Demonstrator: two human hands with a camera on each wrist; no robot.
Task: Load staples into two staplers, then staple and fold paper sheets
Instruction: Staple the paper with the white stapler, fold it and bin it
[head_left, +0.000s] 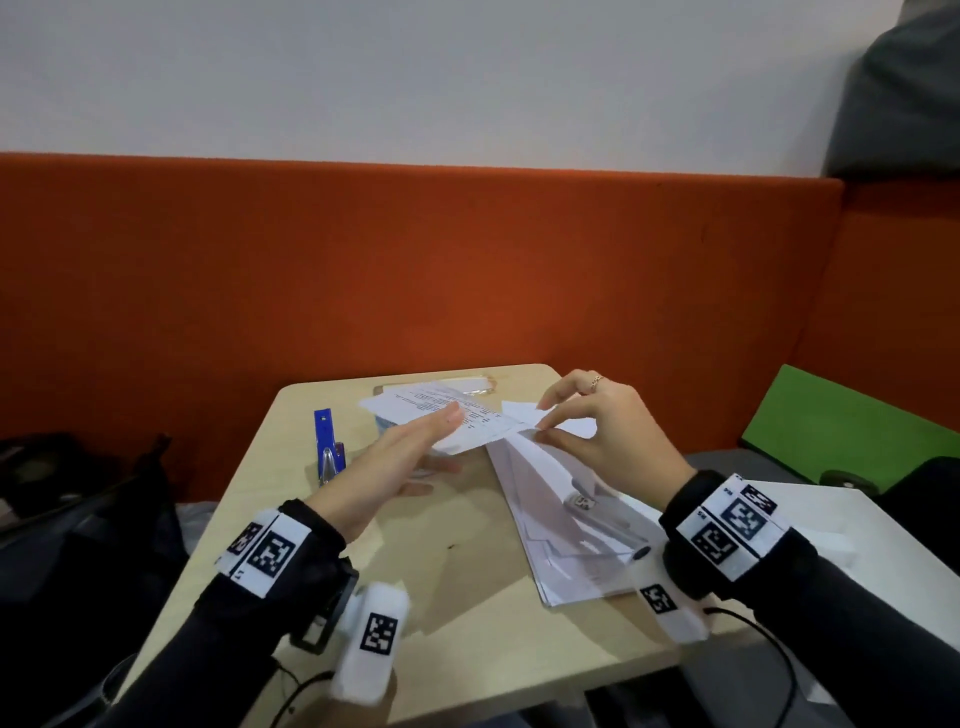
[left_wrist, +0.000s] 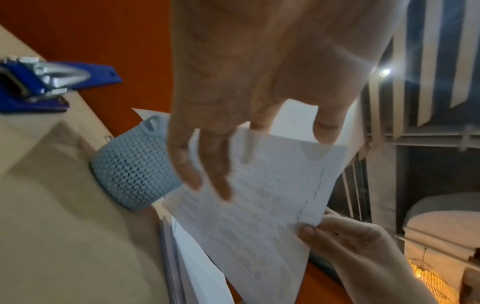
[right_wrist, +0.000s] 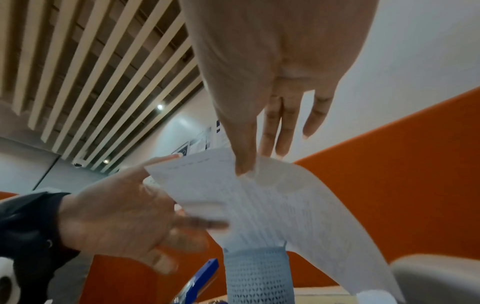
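Observation:
A printed sheet is lifted off the table, curving up from a paper stack. My right hand pinches its edge between thumb and fingers. My left hand is spread with straight fingers, the thumb over the sheet's near corner and the other fingers below it. A blue stapler lies swung open on the table's left part. A grey stapler lies on the stack beneath my right wrist, partly hidden.
The small beige table stands against an orange bench back. A grey mesh cup stands behind the sheet. A clear sleeve lies at the far edge. Dark bags sit left, a green cushion right.

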